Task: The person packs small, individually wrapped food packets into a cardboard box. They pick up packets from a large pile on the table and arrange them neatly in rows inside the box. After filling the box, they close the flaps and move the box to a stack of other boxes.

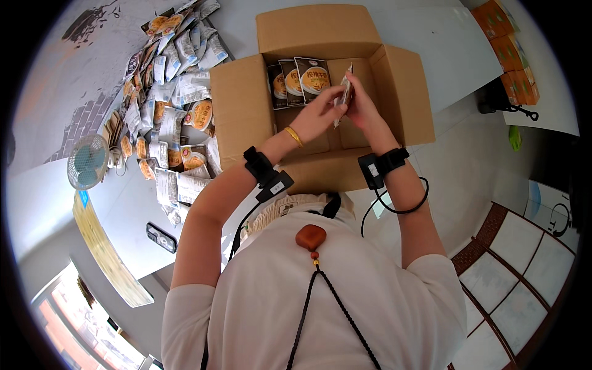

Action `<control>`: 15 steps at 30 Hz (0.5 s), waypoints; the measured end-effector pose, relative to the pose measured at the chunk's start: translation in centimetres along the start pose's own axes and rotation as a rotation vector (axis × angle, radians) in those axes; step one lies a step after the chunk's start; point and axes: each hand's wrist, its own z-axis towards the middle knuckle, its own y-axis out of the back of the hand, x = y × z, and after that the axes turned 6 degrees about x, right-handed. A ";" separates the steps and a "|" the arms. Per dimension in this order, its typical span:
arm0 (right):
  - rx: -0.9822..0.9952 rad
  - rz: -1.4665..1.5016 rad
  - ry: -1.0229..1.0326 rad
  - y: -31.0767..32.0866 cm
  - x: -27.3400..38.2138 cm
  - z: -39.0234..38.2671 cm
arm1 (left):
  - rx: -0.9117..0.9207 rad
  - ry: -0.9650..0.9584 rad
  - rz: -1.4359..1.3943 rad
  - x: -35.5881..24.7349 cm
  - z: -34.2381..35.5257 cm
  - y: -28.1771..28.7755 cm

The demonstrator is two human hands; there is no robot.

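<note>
Both hands: left hand (322,112) and right hand (361,102) fingers clamped on snack pouch (344,94) | inside cardboard box (240,111) | keep it upright, flush beside standing pouches (301,80) at far wall.

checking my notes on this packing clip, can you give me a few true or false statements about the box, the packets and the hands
1. Both hands hold one packet over the open box. True: the left hand and right hand grip the held packet above the cardboard box.
2. The box is empty. False: three packets in the box stand upright along its far wall.
3. A heap of loose packets lies to the left of the box. True.
4. The small fan stands inside the box. False: it stands on the table, left of the heap.
5. The orange cartons are stacked at the far right. True.
</note>
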 end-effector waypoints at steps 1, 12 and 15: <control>-0.046 0.009 -0.013 0.5 0.1 0.5 | -0.061 0.057 0.030 -1.1 0.4 0.8; -0.166 -0.639 0.237 0.2 -1.0 8.1 | -0.307 0.545 0.895 6.0 3.6 8.6; -0.232 -0.847 0.382 -0.4 -2.0 8.7 | -0.254 0.720 0.898 3.5 4.5 7.5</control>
